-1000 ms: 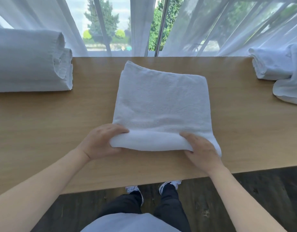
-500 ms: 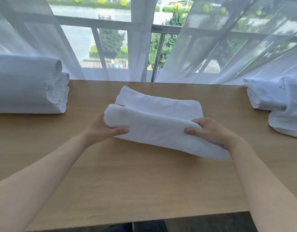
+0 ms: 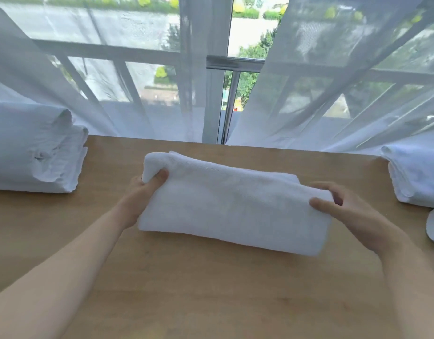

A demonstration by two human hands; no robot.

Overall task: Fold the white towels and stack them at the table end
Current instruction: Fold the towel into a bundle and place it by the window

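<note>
A folded white towel lies at the middle of the wooden desk, long side across the view. The left hand grips the towel's left end, thumb curled over the top fold. The right hand pinches the right end, thumb on the near face, fingers behind it. A stack of folded towels sits at the left desk end. More towels lie at the right end. Sheer curtains hang behind the desk.
</note>
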